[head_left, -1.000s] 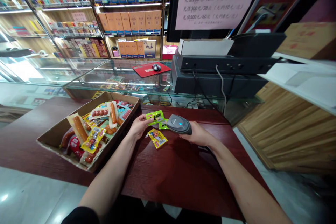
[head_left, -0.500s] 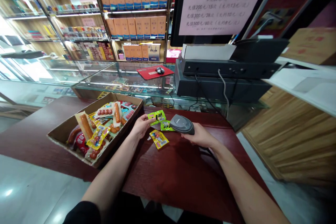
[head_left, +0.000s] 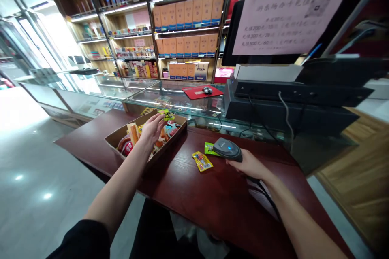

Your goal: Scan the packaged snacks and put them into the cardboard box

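Note:
My left hand (head_left: 152, 128) is over the cardboard box (head_left: 180, 130). A green snack packet (head_left: 166, 115) is at its fingertips and appears pinched there, slightly blurred. Inside the box lie packaged sausages (head_left: 133, 132) and other small snack packs, partly hidden by the hand. My right hand (head_left: 245, 162) grips a dark grey barcode scanner (head_left: 228, 149) with a small blue light lit on top. Under the scanner's head a second green packet (head_left: 209, 148) lies on the table, partly covered. A yellow snack packet (head_left: 202, 161) rests flat to its left.
The dark red table (head_left: 194, 198) meets a glass display counter (head_left: 164, 89) carrying a red mouse pad (head_left: 194, 92) and a mouse (head_left: 207, 90). A monitor with a pink paper sign (head_left: 279, 20) stands at right. The scanner's cable (head_left: 269, 198) trails under my right forearm.
My left hand has moved left with the green packet, from beside the scanner to above the box. The scanner's blue light now shows. The view has shifted left.

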`<state>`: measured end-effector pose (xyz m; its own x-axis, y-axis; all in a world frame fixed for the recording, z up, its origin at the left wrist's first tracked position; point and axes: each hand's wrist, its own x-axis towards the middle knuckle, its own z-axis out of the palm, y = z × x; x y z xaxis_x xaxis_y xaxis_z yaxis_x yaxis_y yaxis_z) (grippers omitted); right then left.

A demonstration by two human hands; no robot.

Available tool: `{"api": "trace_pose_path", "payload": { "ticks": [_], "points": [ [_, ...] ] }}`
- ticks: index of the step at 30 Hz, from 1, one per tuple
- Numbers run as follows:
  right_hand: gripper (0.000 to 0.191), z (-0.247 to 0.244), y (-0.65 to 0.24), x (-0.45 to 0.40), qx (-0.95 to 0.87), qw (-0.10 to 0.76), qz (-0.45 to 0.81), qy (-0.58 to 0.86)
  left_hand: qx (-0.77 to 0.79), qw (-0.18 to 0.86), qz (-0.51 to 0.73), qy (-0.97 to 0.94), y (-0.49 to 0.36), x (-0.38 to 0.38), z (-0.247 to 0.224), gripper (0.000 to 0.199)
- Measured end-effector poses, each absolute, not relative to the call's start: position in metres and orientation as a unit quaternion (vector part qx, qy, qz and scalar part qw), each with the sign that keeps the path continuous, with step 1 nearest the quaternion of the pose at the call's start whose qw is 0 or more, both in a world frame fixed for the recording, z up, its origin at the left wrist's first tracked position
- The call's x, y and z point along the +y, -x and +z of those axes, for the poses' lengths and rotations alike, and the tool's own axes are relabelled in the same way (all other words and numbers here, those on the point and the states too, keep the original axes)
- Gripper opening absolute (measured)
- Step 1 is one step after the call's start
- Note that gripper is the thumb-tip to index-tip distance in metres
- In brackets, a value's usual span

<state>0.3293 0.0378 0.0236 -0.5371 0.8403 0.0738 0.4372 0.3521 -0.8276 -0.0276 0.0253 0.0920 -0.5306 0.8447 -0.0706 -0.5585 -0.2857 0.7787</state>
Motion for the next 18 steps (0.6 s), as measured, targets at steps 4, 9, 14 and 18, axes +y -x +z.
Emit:
{"api": "trace_pose_path", "payload": {
  "ticks": [4, 9, 14, 18],
  "points": [
    [0.030, 0.021, -0.330, 0.039, -0.780, 0.234, 0.414, 0.408, 0.383, 0.406, 0.810, -0.182, 0.042, 0.007, 0.095, 0.016],
    [0.028, 0.018, -0.334, 0.043, -0.782, 0.245, 0.404, 0.406, 0.400, 0.417, 0.791, -0.203, 0.022, 0.008, 0.090, 0.016],
    [0.023, 0.020, -0.343, 0.046, -0.763, 0.253, 0.420, 0.422, 0.424, 0.476, 0.731, -0.243, -0.025, 0.027, 0.062, 0.020],
    [0.023, 0.024, -0.350, 0.047, -0.744, 0.262, 0.427, 0.442, 0.439, 0.518, 0.685, -0.266, -0.066, 0.044, 0.030, 0.027]
  ]
}}
